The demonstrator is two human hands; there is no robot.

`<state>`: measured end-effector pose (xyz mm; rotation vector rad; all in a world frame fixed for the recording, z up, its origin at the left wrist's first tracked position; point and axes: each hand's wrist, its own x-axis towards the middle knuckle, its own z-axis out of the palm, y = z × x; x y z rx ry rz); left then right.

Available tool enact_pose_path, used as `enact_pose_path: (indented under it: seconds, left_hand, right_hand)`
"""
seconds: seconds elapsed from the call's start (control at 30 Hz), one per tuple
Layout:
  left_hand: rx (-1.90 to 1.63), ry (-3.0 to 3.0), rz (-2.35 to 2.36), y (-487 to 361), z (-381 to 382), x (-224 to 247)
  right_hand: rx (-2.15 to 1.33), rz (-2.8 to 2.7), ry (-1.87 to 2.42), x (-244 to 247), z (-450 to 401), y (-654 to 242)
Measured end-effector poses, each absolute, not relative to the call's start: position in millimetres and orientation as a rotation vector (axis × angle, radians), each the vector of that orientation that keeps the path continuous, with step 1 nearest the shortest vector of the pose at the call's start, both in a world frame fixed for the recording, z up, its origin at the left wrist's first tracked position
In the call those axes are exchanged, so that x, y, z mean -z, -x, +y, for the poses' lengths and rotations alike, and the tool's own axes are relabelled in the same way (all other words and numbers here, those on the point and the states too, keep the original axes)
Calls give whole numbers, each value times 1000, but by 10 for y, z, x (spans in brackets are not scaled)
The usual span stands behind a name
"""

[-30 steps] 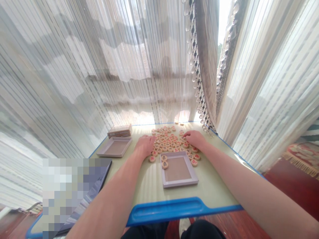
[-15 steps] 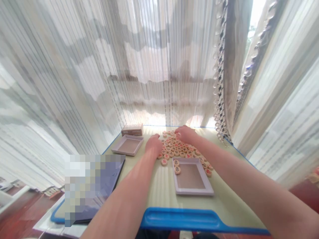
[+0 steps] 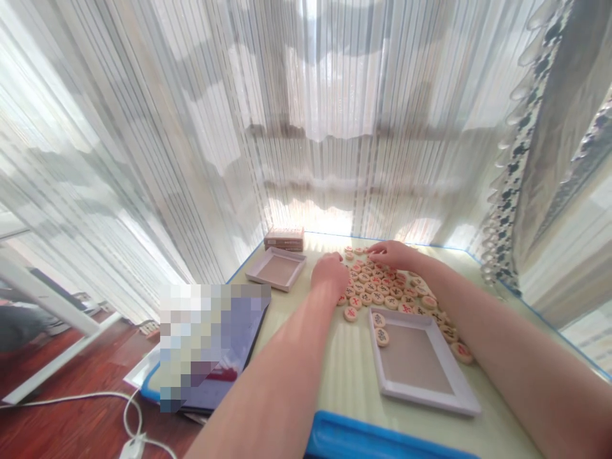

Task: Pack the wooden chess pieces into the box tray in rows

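Observation:
Round wooden Chinese chess pieces (image 3: 377, 298), marked in red or black, lie spread over the pale green table top (image 3: 344, 376). At the left edge of the spread is my left hand (image 3: 331, 274); it curves away from the camera, hiding most of its fingers. My right hand (image 3: 396, 255) reaches over the far side, its fingers stretched out and touching or just above the pieces. In front of them sits a shallow white box tray (image 3: 421, 354), with two black-marked pieces (image 3: 382, 337) along its left wall.
Another shallow white tray (image 3: 277, 268) lies at the back left, before a small stack of boxes (image 3: 284, 238). A dark-edged tablet (image 3: 239, 344), partly pixelated, lies at the left edge. Sheer curtains (image 3: 335, 159) hang behind the table. A white cable (image 3: 71, 398) runs on the floor.
My view has turned left, so the table and pieces sit further right in the picture. Both hands stay at the pieces, and the two pieces remain in the near tray.

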<state>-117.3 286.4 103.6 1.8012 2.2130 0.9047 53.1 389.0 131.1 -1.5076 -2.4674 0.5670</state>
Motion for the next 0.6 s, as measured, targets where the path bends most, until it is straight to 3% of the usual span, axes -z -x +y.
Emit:
enact_pose_path:
  seconds: [0.37,0.6]
  left_hand:
    - [-794,-1872,2223,1137,2803,-1087]
    - [-798,-1907,2217,1134,2822,-1053]
  right_hand:
    - [-28,-2638,1417,-1138,3927,-450]
    - [-148,-2565,1455,-1140,3921,-438]
